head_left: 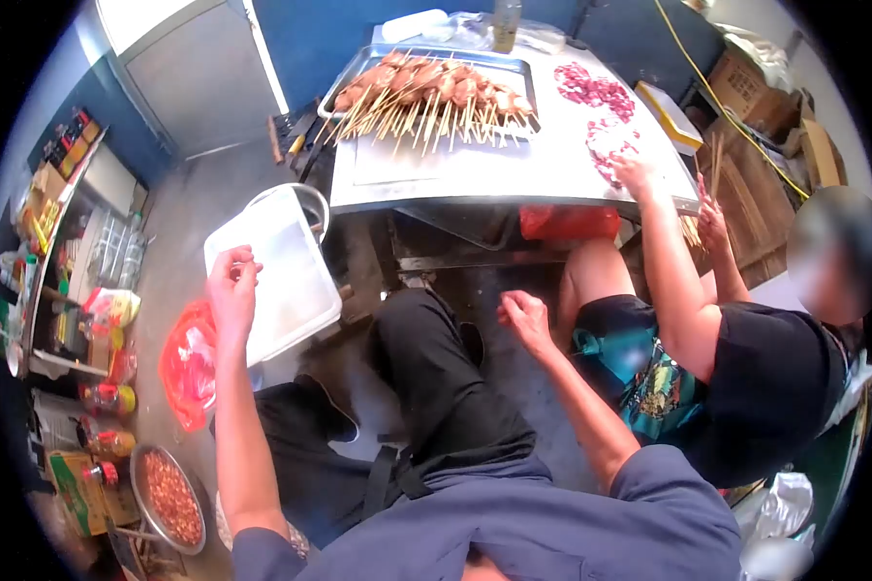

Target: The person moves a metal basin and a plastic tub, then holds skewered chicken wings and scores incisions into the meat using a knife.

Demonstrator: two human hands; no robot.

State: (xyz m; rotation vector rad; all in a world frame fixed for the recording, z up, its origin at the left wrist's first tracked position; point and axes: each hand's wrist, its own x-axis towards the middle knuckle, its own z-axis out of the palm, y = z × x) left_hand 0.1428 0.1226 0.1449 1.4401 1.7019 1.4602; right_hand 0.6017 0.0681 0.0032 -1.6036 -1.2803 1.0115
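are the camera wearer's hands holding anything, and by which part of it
No held thing shows: the left hand is loosely curled over the white tray in this view, and the right hand is curled with nothing visible in it.

1. Table ahead; tray left on it, skewers in tray.
2. Loose meat on table, right of tray.
3. Co-worker at table's right side.
4. Tub left of wearer's legs, bag beside tub.
5. Bowl on floor, far left.
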